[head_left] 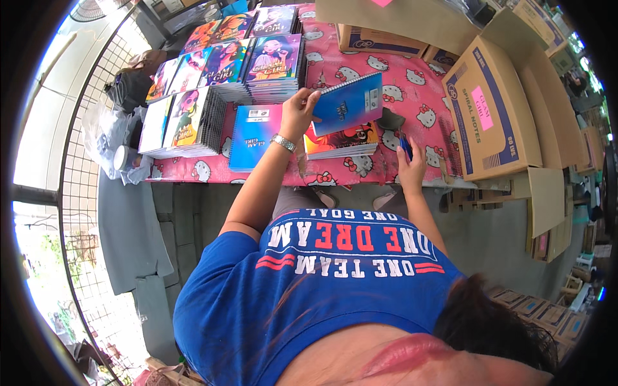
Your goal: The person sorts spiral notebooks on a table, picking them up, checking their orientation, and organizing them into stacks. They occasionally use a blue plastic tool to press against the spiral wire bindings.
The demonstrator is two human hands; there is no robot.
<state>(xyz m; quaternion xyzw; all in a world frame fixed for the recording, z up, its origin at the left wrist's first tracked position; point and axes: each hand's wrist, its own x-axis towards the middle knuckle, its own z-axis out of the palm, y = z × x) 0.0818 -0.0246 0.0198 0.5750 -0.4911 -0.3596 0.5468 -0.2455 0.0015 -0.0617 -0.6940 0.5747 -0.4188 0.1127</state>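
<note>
I see the table (412, 83) across the upper centre of the frame, covered by a pink cloth with a white cartoon-cat print. At upper right, touching the table's edge, stands a large brown cardboard box (492, 116) with blue printing and a pink label. At upper left, stacks of notebooks (219, 83) with colourful illustrated covers fill the table in rows. Just below them, at centre, a blue-and-pink notebook (254, 136) lies flat, and beside it to the right lies a small stack topped by an orange-and-red cover (341, 143).

My left hand (299, 116), with a metal wristwatch (283, 143) on the wrist, is closed on the left edge of a blue spiral notebook (349, 103), holding it tilted above the small stack. My right hand (411, 168), right of centre at the table's near edge, grips a small dark blue object (404, 145); I cannot tell what it is.
</note>
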